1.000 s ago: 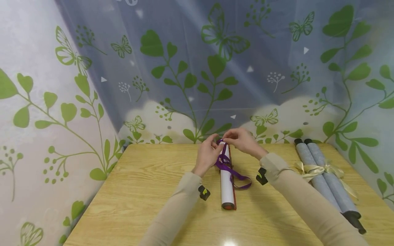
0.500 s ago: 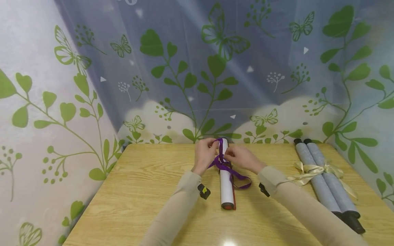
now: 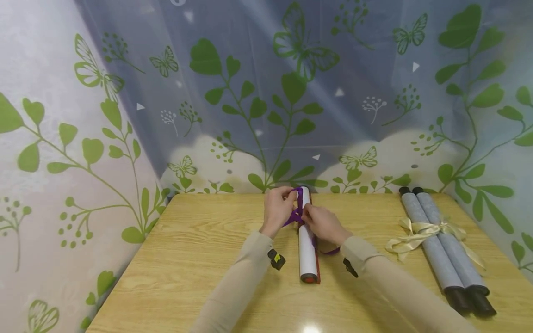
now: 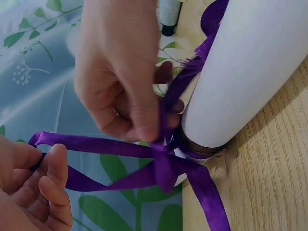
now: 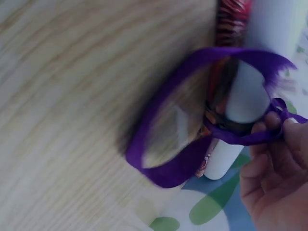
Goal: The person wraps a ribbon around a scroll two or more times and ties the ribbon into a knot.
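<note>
A white rolled scroll (image 3: 308, 259) with a red edge and dark end cap lies lengthwise on the table. Purple ribbon (image 4: 96, 144) is looped and crossed at its middle, beside a dark band (image 4: 197, 148) round the roll. My left hand (image 3: 276, 210) pinches the far end of a ribbon loop, drawn out to the left of the scroll. At the crossing, my right hand (image 3: 326, 225) pinches the ribbon between thumb and fingers. Another loose purple loop (image 5: 144, 125) with a frayed end hangs out on the scroll's right side.
Two blue-grey rolls (image 3: 441, 259) with black ends lie at the table's right, tied together by a cream ribbon bow (image 3: 430, 228). A printed cloth (image 3: 233, 115) with leaves and butterflies rises behind the wooden table (image 3: 200, 240).
My right hand has come from the scroll's far end toward me, down to the ribbon crossing. My left hand shifted slightly left early on, then stayed with the loop.
</note>
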`<state>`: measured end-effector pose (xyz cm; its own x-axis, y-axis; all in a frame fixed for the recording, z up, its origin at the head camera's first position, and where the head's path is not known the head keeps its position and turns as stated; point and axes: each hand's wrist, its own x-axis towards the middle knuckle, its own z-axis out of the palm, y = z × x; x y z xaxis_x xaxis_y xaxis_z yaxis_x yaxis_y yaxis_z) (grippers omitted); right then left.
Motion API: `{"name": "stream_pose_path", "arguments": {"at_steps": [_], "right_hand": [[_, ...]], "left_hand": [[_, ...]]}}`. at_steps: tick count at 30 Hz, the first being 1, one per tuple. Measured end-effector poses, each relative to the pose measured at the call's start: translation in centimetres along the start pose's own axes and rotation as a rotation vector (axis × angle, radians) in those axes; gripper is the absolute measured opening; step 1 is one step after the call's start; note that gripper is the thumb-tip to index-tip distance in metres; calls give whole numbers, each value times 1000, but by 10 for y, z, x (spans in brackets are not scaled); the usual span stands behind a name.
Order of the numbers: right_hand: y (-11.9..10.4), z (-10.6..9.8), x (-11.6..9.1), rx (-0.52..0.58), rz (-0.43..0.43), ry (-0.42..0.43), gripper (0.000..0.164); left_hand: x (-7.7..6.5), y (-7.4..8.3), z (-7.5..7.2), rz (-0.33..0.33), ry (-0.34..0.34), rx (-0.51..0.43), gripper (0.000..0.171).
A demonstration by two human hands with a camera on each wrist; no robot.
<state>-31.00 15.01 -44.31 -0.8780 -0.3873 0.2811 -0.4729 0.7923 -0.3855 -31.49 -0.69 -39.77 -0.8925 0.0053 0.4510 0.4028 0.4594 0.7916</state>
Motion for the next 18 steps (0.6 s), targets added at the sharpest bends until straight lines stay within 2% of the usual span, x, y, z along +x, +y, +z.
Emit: {"name": "stream_pose_path", "arguments": {"at_steps": [5, 8, 13, 18], "right_hand": [[6, -4, 5, 161, -13, -1, 7], [11, -4, 9, 197, -9, -6, 10], [14, -2, 13, 120, 12, 18, 12], [11, -1, 15, 40, 115, 0, 15]], "left_hand": [[-1, 0, -1, -14, -12, -36, 15], [-2, -1, -2, -26, -24, -58, 15], [-4, -2, -3, -32, -33, -59, 15], [-3, -1, -5, -35, -19, -43, 16]]}}
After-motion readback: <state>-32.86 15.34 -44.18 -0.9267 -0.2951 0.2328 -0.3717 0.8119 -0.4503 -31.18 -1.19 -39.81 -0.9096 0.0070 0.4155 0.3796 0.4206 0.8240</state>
